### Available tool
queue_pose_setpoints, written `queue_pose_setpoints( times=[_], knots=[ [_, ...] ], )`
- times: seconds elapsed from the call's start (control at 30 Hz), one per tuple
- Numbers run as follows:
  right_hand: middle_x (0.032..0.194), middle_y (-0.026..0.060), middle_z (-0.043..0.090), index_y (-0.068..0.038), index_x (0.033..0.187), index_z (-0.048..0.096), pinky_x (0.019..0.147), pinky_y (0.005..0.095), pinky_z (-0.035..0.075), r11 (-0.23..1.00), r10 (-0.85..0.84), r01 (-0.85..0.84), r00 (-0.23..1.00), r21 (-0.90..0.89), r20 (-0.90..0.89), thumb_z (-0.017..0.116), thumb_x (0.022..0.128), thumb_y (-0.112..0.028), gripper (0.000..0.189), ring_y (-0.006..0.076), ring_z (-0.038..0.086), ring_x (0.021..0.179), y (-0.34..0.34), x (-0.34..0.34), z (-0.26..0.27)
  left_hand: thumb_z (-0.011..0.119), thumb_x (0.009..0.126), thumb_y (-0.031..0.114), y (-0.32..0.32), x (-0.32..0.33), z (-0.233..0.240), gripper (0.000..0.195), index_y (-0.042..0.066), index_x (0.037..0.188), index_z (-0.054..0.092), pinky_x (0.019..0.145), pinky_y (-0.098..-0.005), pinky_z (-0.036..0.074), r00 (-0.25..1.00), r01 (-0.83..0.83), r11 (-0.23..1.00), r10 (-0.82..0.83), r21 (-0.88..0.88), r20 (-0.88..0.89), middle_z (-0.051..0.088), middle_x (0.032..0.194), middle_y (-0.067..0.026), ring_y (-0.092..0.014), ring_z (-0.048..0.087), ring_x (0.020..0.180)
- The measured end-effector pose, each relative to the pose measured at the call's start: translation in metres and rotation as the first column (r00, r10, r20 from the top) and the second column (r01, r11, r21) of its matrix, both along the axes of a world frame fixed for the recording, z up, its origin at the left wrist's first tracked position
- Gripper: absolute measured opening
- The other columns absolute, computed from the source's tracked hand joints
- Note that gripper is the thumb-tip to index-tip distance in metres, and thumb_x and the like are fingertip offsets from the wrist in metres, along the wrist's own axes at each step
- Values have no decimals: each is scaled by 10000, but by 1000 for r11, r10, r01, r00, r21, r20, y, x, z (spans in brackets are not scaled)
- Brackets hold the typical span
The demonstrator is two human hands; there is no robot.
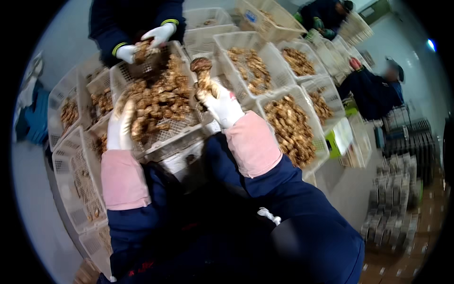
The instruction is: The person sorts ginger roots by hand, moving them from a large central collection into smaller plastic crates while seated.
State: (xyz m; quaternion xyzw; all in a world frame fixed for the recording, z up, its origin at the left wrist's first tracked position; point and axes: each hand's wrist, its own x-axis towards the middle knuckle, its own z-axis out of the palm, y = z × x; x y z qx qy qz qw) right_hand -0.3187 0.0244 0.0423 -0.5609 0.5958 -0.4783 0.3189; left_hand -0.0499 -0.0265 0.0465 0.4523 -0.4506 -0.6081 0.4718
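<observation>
My right hand (pixel 223 104), in a white glove below a pink cuff, grips several brown mushrooms. One large mushroom (pixel 202 72) stands up out of it with its dark cap away from me. This hand is at the right wall of a white plastic crate (pixel 170 140) with many mushrooms (pixel 161 94) on its mesh bottom. At the left side of that crate my left hand (pixel 121 122), gloved alike, reaches along the mushrooms. It is blurred, and whether its fingers hold anything is unclear.
Across the crate a co-worker's white-gloved hands (pixel 150 44) hold a mushroom clump (pixel 143 53). Crates with mushrooms flank me, among them a full one (pixel 291 133) to the right and a sparse one (pixel 79 177) to the left. Two more people (pixel 372 85) (pixel 324 16) work at the right.
</observation>
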Motion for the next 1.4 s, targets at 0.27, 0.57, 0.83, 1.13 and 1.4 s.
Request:
queue_pose_setpoints(
  times=[0.27,0.57,0.83,1.13,1.4],
  knots=[
    [1007,55,670,-16,1261,580,674,212,466,905,-191,271,948,327,-256,645,948,-236,388,59,564,805,140,-182,-109,587,987,231,-3,-15,-30,401,50,1340,533,787,-249,537,992,65,997,-69,-41,-105,647,1154,-45,-113,642,927],
    [900,95,666,-20,1131,588,547,312,510,678,-427,78,851,731,305,598,962,-195,244,171,608,654,245,-276,-129,608,969,239,-5,-43,-43,420,48,1336,537,840,-283,533,995,95,995,-95,-29,2,626,1209,-65,-144,632,999],
    [1120,134,692,-40,1112,701,770,357,517,530,151,294,890,795,-430,600,926,-353,378,231,648,899,224,-301,-94,642,945,195,-8,-41,-59,443,39,1341,517,686,-255,550,996,85,989,-80,117,-47,653,1131,-67,-140,661,870],
    [994,96,661,-27,1204,553,671,337,541,694,-701,557,667,457,251,588,971,-265,335,214,632,773,160,-416,-107,636,951,200,-25,-3,-70,298,59,1212,612,549,-225,491,954,-182,981,193,68,-232,671,972,-12,-107,637,732],
    [1284,139,616,-77,1368,523,1004,329,460,898,421,-266,752,350,-508,571,932,-209,458,265,591,1165,-71,-68,-82,568,984,296,-25,43,-68,271,89,1156,603,508,-256,455,769,-498,860,497,110,-402,678,962,-101,-150,652,740]
  ],
)
